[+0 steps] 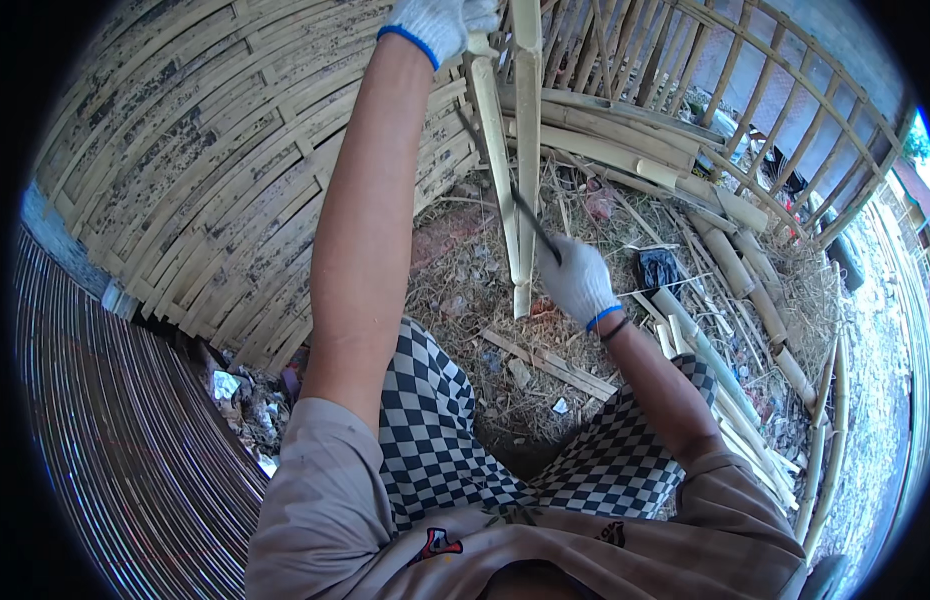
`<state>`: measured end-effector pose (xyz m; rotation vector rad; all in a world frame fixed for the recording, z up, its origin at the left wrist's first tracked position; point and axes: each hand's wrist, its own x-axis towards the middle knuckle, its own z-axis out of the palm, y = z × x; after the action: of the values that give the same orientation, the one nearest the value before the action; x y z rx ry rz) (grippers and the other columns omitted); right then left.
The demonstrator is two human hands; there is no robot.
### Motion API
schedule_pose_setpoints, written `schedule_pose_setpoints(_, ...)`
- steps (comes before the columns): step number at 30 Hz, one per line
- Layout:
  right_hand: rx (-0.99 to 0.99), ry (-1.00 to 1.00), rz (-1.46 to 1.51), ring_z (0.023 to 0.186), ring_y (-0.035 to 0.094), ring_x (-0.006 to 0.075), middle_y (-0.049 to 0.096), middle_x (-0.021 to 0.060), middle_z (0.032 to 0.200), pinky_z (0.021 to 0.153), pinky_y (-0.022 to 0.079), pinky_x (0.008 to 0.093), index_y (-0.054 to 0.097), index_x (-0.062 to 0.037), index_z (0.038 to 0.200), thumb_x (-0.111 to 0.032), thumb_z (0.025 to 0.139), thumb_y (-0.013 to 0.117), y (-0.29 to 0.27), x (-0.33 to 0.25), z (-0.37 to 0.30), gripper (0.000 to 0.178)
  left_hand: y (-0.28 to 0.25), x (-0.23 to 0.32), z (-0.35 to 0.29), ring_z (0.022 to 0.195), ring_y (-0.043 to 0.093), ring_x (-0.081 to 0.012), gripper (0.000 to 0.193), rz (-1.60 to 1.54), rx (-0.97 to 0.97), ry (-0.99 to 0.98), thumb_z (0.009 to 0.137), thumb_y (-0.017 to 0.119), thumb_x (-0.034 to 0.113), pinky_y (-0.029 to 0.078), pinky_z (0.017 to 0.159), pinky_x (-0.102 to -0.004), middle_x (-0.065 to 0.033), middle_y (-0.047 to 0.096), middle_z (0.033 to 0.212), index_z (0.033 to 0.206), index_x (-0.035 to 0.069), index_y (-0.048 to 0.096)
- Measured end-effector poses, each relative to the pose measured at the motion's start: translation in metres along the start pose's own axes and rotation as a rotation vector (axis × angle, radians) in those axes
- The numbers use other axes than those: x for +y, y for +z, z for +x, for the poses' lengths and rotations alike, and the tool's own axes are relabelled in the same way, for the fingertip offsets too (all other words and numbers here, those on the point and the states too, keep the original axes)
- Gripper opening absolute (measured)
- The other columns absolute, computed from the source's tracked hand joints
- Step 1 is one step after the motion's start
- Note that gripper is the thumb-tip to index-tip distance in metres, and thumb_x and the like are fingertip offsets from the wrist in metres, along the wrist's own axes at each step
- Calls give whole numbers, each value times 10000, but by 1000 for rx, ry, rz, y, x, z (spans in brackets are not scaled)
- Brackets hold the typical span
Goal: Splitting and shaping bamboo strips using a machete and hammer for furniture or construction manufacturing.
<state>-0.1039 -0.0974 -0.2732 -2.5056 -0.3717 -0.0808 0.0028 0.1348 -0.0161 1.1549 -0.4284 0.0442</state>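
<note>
My right hand (580, 283), in a white glove with a blue cuff, is closed around the handle of a dark-bladed knife (528, 212). Its blade lies across a split bamboo piece, between two long pale bamboo strips that part toward the top and meet near the lower end. At the upper edge, my left hand (440, 25), gloved the same way, grips the left bamboo strip (493, 150) near its top; its fingers are partly cut off by the picture edge. The right bamboo strip (528, 110) stands close beside it.
A woven bamboo panel (215, 150) leans at the left, above dark corrugated sheeting (115, 420). Bamboo poles (725, 260) lie at the right, near a black plastic bag (657, 272). A bamboo fence (775, 90) stands behind. Shavings and loose slats (550, 365) cover the ground before my knees.
</note>
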Motion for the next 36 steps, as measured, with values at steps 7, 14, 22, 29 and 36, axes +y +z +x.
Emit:
schedule_pose_setpoints(7,228,-185,104,775,664,401,627,257,744,686,495,451,653,35,928,-301,1008,526,-32,-13,8,368,65,-6,-23,407,241,-90,249,97,29,68,1036,586,285,192,390,-278,75,324,554,852,141,496)
schedule_pose_setpoints(14,298,-190,58,827,677,438,684,228,797,772,523,520,666,-35,958,-369,1018,474,-53,-42,-1,390,77,-8,-34,427,261,-89,258,143,48,67,1032,584,240,217,406,-274,72,329,560,822,109,511)
schedule_pose_setpoints(22,-90,166,-172,918,697,443,721,251,942,835,548,541,700,-49,999,-406,976,486,122,92,-15,416,85,-16,-17,459,323,-113,178,147,16,183,1008,569,171,269,429,-282,35,406,603,862,98,498)
schedule_pose_setpoints(29,-99,87,-123,937,688,438,714,256,947,825,541,533,648,-15,1040,-436,970,506,99,76,-9,450,71,-18,-26,442,357,-127,123,143,83,197,977,573,159,280,425,-283,13,442,596,885,78,560)
schedule_pose_setpoints(36,-120,38,-56,914,683,447,712,231,960,775,532,545,509,-49,1079,-314,906,637,90,71,-20,341,55,-32,-20,883,711,-351,518,872,618,690,965,625,439,542,761,-444,-196,738,959,1090,-61,675)
